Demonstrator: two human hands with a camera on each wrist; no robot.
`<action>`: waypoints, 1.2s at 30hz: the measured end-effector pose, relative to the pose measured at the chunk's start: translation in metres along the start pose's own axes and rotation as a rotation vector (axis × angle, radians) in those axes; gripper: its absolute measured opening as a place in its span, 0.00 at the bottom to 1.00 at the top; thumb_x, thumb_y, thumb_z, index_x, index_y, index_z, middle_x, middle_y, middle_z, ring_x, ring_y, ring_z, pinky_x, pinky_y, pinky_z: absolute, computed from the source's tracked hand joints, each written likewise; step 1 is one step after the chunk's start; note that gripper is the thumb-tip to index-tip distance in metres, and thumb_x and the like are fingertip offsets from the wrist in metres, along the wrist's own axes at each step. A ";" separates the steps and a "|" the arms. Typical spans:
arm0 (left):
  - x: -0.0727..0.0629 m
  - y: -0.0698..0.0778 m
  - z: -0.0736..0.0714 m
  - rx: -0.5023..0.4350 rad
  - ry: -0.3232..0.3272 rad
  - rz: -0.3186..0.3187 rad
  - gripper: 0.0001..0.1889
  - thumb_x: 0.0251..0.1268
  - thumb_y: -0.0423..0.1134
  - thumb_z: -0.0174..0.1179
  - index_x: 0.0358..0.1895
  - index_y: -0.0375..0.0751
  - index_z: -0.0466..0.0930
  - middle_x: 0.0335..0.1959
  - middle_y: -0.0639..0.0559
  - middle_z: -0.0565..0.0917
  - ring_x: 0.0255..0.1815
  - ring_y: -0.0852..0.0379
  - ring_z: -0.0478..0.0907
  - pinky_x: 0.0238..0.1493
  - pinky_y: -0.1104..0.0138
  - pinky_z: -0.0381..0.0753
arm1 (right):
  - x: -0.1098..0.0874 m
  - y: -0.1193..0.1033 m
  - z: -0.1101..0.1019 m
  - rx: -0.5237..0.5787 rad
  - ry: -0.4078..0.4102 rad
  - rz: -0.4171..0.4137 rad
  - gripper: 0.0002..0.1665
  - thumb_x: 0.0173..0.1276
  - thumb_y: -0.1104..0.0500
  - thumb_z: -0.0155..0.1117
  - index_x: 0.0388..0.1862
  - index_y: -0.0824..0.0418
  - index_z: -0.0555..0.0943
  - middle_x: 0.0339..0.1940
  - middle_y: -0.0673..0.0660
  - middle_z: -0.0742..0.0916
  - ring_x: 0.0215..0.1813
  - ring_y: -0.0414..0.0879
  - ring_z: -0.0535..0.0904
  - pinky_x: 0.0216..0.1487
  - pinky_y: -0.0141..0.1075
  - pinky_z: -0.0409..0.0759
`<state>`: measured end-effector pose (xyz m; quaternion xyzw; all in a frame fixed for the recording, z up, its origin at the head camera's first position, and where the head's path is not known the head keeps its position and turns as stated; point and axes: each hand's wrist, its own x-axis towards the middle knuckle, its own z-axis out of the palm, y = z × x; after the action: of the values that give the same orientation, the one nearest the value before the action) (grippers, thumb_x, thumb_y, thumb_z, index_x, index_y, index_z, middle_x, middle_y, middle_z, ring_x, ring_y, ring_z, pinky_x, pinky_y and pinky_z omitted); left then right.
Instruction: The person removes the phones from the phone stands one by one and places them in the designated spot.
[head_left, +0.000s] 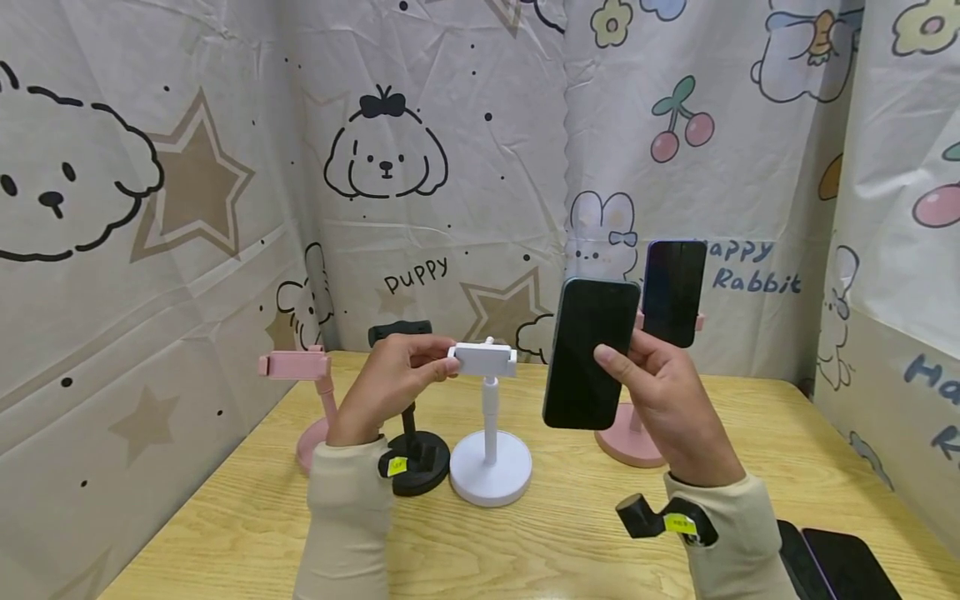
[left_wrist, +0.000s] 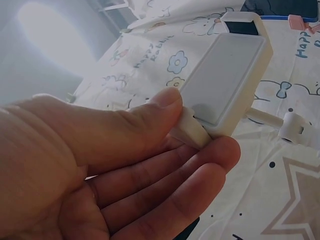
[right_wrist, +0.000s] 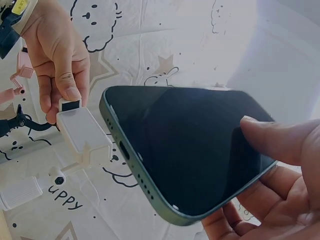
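Observation:
A white phone stand (head_left: 491, 467) with a round base stands on the table, its clamp head at the top. My left hand (head_left: 393, 379) pinches the left end of that clamp (left_wrist: 225, 80) between thumb and fingers. In my right hand (head_left: 675, 408) a smartphone (head_left: 591, 354) with a dark screen and green edge (right_wrist: 185, 150) is held upright, thumb over the screen and fingers behind. The phone hangs in the air to the right of the white clamp, apart from it.
Behind my left hand are a black phone stand (head_left: 422, 462) and a pink one (head_left: 295, 365). At the back right a pink stand (head_left: 630, 437) carries another phone (head_left: 675, 292). Two dark phones (head_left: 847, 562) lie at the table's front right. Printed cloth (head_left: 480, 167) hangs around the table.

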<state>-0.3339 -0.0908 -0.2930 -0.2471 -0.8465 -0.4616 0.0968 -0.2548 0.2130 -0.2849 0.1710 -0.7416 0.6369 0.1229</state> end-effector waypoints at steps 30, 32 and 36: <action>-0.005 -0.001 -0.009 0.088 0.037 -0.025 0.15 0.65 0.39 0.63 0.53 0.42 0.83 0.44 0.50 0.86 0.42 0.58 0.84 0.46 0.58 0.81 | -0.016 0.022 -0.037 -0.240 0.042 0.205 0.29 0.68 0.42 0.61 0.44 0.68 0.74 0.32 0.59 0.71 0.47 0.51 0.68 0.49 0.43 0.67; -0.006 -0.003 -0.011 0.081 0.035 -0.023 0.15 0.65 0.39 0.63 0.54 0.41 0.82 0.45 0.50 0.86 0.42 0.57 0.84 0.46 0.58 0.81 | -0.017 0.025 -0.041 -0.252 0.037 0.221 0.31 0.68 0.41 0.60 0.52 0.67 0.75 0.38 0.59 0.77 0.51 0.51 0.70 0.55 0.47 0.69; -0.006 -0.003 -0.015 0.063 0.034 -0.037 0.16 0.65 0.39 0.63 0.54 0.41 0.82 0.45 0.49 0.85 0.43 0.55 0.84 0.46 0.58 0.82 | -0.020 0.031 -0.048 -0.280 0.026 0.249 0.34 0.68 0.39 0.59 0.58 0.67 0.75 0.46 0.61 0.81 0.54 0.53 0.72 0.61 0.57 0.67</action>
<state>-0.3312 -0.1063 -0.2896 -0.2202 -0.8633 -0.4405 0.1103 -0.2510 0.2665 -0.3129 0.0507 -0.8368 0.5399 0.0753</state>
